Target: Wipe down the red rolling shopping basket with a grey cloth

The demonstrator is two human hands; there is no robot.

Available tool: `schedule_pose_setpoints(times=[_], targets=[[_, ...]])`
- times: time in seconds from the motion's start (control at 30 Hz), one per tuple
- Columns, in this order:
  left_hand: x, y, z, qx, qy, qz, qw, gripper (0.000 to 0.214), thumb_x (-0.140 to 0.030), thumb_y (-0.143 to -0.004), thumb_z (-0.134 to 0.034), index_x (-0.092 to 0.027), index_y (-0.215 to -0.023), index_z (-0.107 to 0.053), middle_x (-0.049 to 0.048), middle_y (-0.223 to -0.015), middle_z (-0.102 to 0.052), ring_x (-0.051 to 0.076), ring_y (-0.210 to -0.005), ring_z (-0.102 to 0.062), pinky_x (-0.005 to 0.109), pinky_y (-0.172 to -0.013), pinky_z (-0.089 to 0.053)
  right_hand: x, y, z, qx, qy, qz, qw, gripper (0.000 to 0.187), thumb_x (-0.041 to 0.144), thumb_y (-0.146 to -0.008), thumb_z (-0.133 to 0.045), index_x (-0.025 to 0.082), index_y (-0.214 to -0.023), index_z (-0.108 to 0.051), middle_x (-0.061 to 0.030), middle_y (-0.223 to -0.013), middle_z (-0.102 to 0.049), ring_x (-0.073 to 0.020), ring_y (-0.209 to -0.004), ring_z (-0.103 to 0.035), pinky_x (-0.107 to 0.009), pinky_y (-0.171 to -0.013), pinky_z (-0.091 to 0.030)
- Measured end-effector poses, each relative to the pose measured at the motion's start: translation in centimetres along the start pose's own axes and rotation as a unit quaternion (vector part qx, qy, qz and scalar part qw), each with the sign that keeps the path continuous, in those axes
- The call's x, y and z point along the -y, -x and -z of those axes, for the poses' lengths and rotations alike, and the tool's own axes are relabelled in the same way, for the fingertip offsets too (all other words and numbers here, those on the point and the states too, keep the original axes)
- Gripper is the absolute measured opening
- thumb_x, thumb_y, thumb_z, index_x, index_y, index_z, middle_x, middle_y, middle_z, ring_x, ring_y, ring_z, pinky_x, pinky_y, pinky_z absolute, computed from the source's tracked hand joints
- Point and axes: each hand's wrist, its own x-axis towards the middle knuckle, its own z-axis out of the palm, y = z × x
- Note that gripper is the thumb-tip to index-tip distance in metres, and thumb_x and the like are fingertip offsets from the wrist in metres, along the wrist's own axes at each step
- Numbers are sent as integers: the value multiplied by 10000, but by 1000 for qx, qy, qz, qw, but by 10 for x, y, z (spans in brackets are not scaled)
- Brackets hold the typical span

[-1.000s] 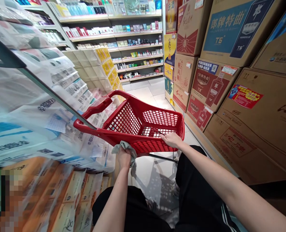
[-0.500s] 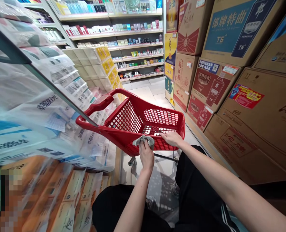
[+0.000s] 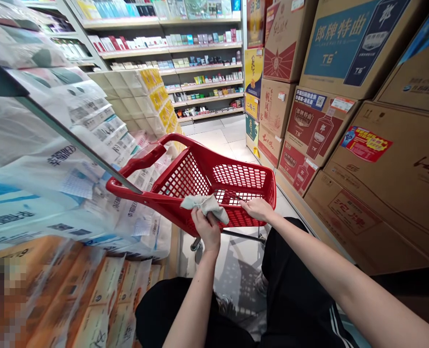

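Note:
A red plastic shopping cart (image 3: 232, 170) with a lattice basket stands in front of my knees. My left hand (image 3: 208, 233) is closed on a crumpled light grey cloth (image 3: 207, 205), which lies over the basket's near rim and outer side. Further right, my right hand (image 3: 258, 210) is closed over the same near rim. A thin dark piece shows by its fingertips inside the basket; what it is I cannot make out. The cart's handle end points to the left, towards stacked packs.
Plastic-wrapped white packs (image 3: 91, 154) and orange packs (image 3: 64, 290) are piled on the left. Cardboard cartons (image 3: 377, 193) form a wall on the right. Shelves of small goods (image 3: 170, 48) stand at the back. A slanting grey pole (image 3: 80, 141) crosses in front of the left packs.
My left hand has slid left along the cart's near rim with the cloth, which is now more spread out. My right hand stays on the rim.

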Motion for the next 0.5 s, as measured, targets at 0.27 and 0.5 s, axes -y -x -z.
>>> schedule_pose_setpoints(times=[0.27,0.5], targets=[[9,-40,0,208,-102,-228,946,326,-220,-886,-348,-149,-1130,-552,135,-1177,-548,260,-1177,-448,422,-1075,-265,-4,3,3,2,6,13,1000,835,617,-890,14,200,-752,-695,-85,-820,-685,-206,-826,-624,-266,-688,-381],[53,-75,45,150,-189,-241,940,319,-215,-876,-344,-136,-1106,-550,144,-1159,-545,255,-1170,-442,408,-1078,-260,-9,-2,7,12,-14,3,1000,825,654,-873,-2,203,-735,-678,-77,-851,-683,-206,-823,-620,-260,-663,-369]])
